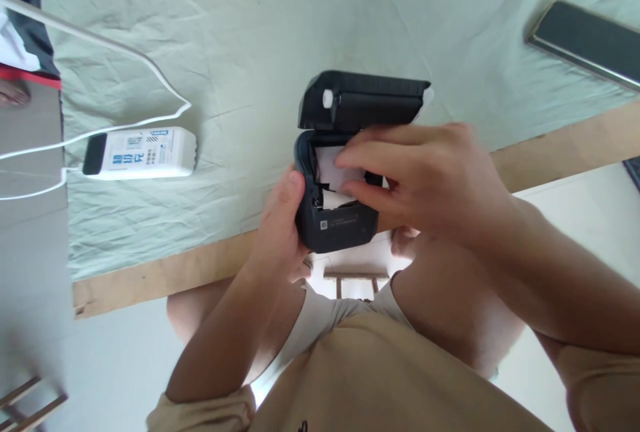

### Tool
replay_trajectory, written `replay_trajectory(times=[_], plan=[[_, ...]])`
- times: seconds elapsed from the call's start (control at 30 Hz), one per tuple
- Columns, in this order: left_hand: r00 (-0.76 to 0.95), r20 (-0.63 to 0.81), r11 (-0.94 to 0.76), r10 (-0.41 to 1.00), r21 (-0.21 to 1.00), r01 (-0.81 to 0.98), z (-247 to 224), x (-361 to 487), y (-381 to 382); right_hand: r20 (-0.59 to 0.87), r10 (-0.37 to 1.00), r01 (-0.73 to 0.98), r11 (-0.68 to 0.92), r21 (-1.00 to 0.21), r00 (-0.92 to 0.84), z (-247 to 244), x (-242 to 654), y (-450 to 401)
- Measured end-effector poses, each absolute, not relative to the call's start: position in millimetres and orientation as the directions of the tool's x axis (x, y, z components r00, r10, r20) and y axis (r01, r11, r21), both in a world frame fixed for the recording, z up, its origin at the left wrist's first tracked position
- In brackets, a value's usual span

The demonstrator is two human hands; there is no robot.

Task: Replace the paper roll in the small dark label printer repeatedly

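In the head view, the landmark is a dark box (345,237), held before the person's body at the near edge of a table; whether it also rests on anything cannot be told. Its lid (365,95) stands open on the far side, bearing a black roller (377,112) with a white knob (328,99) at the roller's left end. The box's compartment (314,185) holds a white paper roll (327,164), partly covered by fingers, and a white strip (336,199) lies across its near edge. The left hand (281,219) grips the box's left side, thumb on the rim. The right hand (430,165) comes from the box's right, curled fingers and thumb in the compartment at the roll; blur hides whether they pinch it. Left of the box, a white block (145,153) with blue print lies on green cloth (250,25), a white cable (143,59) beside it. Well to the box's right, beyond the hand, lies a dark slab (593,42).
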State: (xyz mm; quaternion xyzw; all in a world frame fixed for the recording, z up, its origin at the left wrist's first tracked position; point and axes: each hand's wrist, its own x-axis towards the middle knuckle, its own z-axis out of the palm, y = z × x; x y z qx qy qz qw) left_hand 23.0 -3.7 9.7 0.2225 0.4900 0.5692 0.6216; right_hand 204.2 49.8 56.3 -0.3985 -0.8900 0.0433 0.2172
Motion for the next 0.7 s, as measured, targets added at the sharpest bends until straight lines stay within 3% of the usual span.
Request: replay_trajectory(times=[0.17,0.33,0.53,0.7], plan=[[-0.137,-0.345,0.243,0.928,0.843,-0.479,7,23,-4,0.319,0.787,0.779,0.598,-0.187,-0.528,59,195,49],[-0.135,-0.351,0.240,0.927,0.829,-0.506,8,24,-2,0.187,0.813,0.812,0.574,-0.106,-0.551,61,191,51],[-0.056,-0.389,0.312,0.920,0.809,-0.498,13,24,0,0.139,0.764,0.759,0.644,-0.095,-0.631,69,198,50],[-0.106,-0.350,0.259,0.931,0.835,-0.485,9,22,-2,0.075,0.793,0.785,0.609,-0.116,-0.604,71,195,50]])
